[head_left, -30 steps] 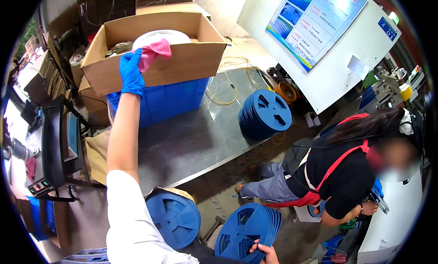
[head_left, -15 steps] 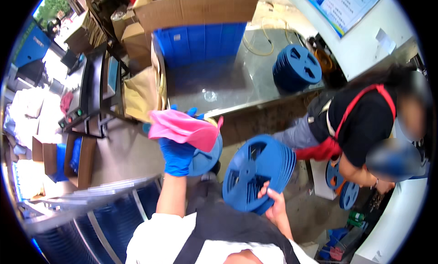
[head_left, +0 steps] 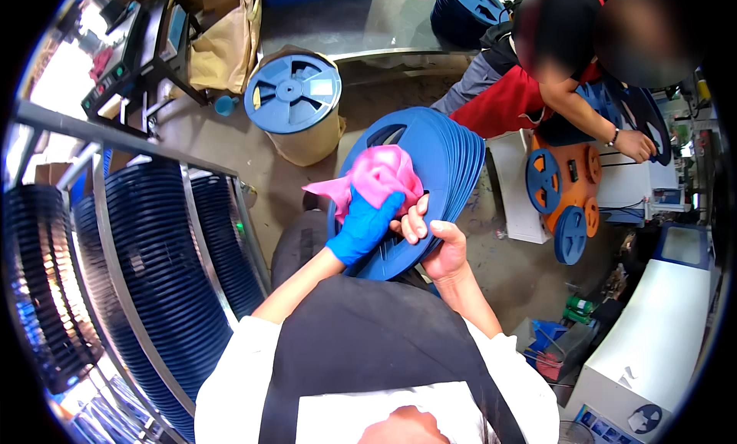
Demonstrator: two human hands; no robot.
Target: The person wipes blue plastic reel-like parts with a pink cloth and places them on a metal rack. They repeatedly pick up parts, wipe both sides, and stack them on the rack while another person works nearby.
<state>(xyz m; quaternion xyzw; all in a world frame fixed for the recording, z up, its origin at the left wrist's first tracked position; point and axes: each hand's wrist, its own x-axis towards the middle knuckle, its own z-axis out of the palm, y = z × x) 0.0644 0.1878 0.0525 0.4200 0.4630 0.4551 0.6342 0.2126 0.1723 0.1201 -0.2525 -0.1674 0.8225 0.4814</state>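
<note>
The left hand [head_left: 362, 227], in a blue glove, presses a pink cloth [head_left: 376, 177] against the face of a stack of blue reels [head_left: 437, 160], its fingers closed on the cloth. The right hand [head_left: 437, 244], bare, props the stack from below at its lower right edge, thumb and fingers curled around the rim of the front reels, clamped on them. The stack stands tilted on edge just above the person's lap, in front of the dark apron. To the left, a metal rack [head_left: 115, 236] holds rows of dark blue reels set on edge. Beyond the stack, a single blue reel [head_left: 293, 92] lies flat on top of a tan drum [head_left: 307, 140] on the floor. To the right, another person in a red apron [head_left: 499, 106] reaches toward an orange machine [head_left: 564, 187] carrying small blue reels. Farther back a grey bench [head_left: 345, 25] runs across, with more blue reels [head_left: 468, 6] stacked at its end
</note>
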